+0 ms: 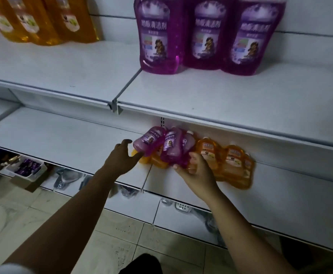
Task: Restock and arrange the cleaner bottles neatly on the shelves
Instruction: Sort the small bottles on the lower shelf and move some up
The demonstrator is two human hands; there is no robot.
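Three small purple cleaner bottles (171, 144) lie tilted on top of several small orange bottles (231, 161) in a pile on the lower shelf (66, 139). My left hand (122, 157) reaches in from the left with thumb and fingers spread, its fingertips touching the base of the leftmost purple bottle (148, 140). Palm up, my right hand (194, 171) sits at the front of the pile, its fingers curled round the base of the middle purple bottle. On the upper shelf (230, 95) stand three large purple bottles (207, 34) upright in a row.
Large orange bottles (43, 18) stand at the back left of the upper shelf. Below the lower shelf are a white bin of purple packets (26, 168) and soap dishes (182, 206). Tiled floor (134, 234) lies underfoot.
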